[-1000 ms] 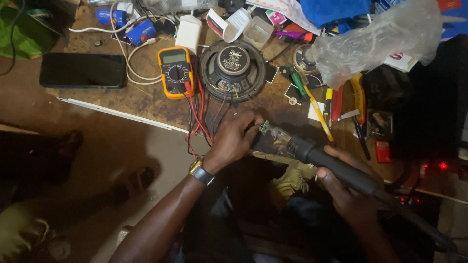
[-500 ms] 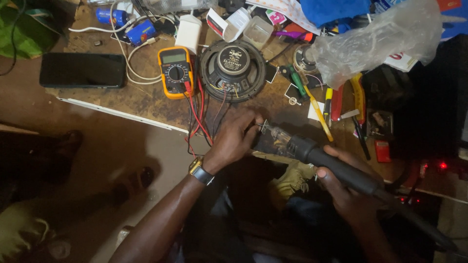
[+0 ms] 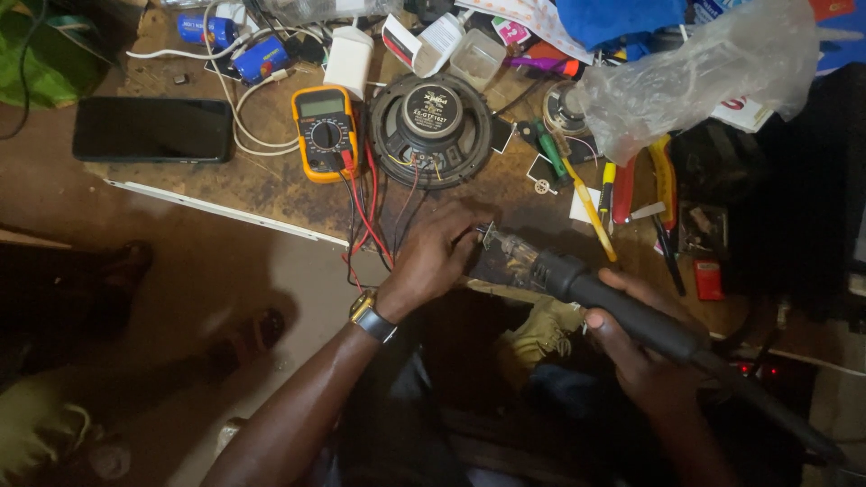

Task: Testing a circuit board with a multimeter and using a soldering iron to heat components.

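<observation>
Workbench [image 3: 271, 185]: hot-air handle [image 3: 631, 316] in right grip [image 3: 645, 356]

Premises: a small electronics repair workshop. Evidence centres on the bare loudspeaker driver [image 3: 431, 126] lying on the worn wooden desk [image 3: 271, 185]. Just left of it sits a yellow multimeter [image 3: 325, 133] with red and black leads. To its right lie screwdrivers [image 3: 577, 185] and pliers [image 3: 663, 180]. Behind it are chargers [image 3: 347, 59] and loose cables. Well left lies a dark phone [image 3: 152, 130].
</observation>
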